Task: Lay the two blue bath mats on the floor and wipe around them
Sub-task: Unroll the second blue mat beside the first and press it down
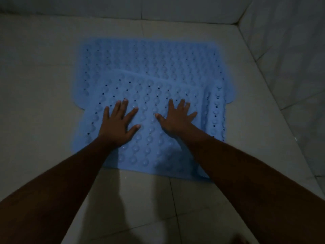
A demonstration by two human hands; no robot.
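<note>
Two blue bath mats with round bumps and small holes lie on the pale tiled floor. The far mat (pixel 149 55) lies flat near the back wall. The near mat (pixel 151 152) overlaps the far one's front part, and its right edge (pixel 217 110) is folded up. My left hand (pixel 117 124) presses flat on the near mat with fingers spread. My right hand (pixel 177 117) presses flat on it too, fingers spread, a little to the right.
Tiled walls rise at the back (pixel 158 6) and on the right (pixel 290 59), meeting in a corner at the upper right. Bare floor tiles (pixel 35 85) stretch to the left of the mats and in front of them. The light is dim.
</note>
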